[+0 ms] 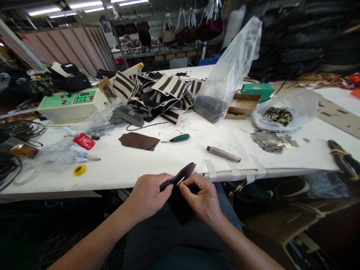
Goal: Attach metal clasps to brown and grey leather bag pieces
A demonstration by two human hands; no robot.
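Over my lap, at the table's front edge, my left hand (150, 197) is closed on a dark brown leather piece (185, 171) whose rounded end points up and to the right. Thumb and finger of my right hand (204, 198) pinch a small gold-coloured metal fitting (181, 180) against that leather. Exactly how the fitting sits on the leather is hidden by my fingers. Beyond my hands lie a flat brown leather piece (139, 141), a green-handled awl (180, 138) and a grey rod-like tool (224, 154).
Striped panels (171, 87) are heaped at the back beside a clear plastic bag (233, 56). On the right are a bag of metal fittings (278, 115), thin metal plates (267, 141) and pliers (344, 159). A red glue bottle (83, 141) and yellow tape roll (80, 170) lie left.
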